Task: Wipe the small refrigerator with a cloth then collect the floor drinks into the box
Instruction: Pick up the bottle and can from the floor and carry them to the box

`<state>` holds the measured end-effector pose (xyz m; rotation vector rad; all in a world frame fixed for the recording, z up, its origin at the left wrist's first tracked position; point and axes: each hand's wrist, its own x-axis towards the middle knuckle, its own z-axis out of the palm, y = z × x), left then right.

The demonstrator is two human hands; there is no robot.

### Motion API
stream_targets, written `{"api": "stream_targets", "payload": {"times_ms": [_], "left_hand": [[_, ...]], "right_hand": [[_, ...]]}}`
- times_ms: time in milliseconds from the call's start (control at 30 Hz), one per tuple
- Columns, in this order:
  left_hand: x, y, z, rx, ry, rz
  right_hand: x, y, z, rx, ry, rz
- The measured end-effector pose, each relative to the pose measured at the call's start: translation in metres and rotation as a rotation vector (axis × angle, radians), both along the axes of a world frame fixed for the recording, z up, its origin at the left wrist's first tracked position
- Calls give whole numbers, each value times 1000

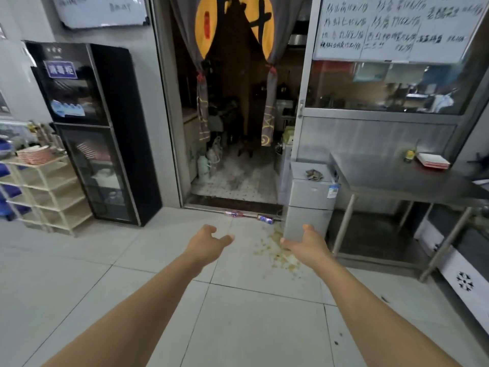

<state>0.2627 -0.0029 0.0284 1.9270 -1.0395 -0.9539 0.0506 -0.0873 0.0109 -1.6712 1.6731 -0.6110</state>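
A small silver refrigerator (pixel 309 200) stands on the floor right of the doorway, beside a steel table. A crumpled brownish cloth (pixel 314 174) lies on its top. Two drink bottles lie on the floor along the door sill: a clear one (pixel 234 214) and a dark blue one (pixel 266 219). My left hand (pixel 211 241) and my right hand (pixel 304 241) are stretched out ahead over the tiles, fingers loosely spread, holding nothing. The right hand overlaps the refrigerator's lower front in the view. A white box (pixel 465 280) with a snowflake mark sits at the right under the table.
A yellowish spill (pixel 277 254) stains the tiles in front of the refrigerator. A tall black cabinet (pixel 87 133) and a cream rack (pixel 47 192) with plates stand at left. The steel table (pixel 391 176) carries plates. The curtained doorway (pixel 232 107) opens to a dark kitchen.
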Motion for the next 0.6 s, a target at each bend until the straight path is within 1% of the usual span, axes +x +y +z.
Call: {"api": "stream_targets", "payload": {"times_ms": [100,300,467,600], "left_hand": [[29,-68,-3,5,-34,-11],[86,-200,-7,40,-43,1],[135,-293,-12,59,-53,32],[171,-374,-24,66,-37,23]], "right_hand": [[35,-66,-9,-5,-16,-13],[101,-213,-17,7,-4,3],[148,-305,-19,26,4,34],[182,-382,-28,37,39,20]]}}
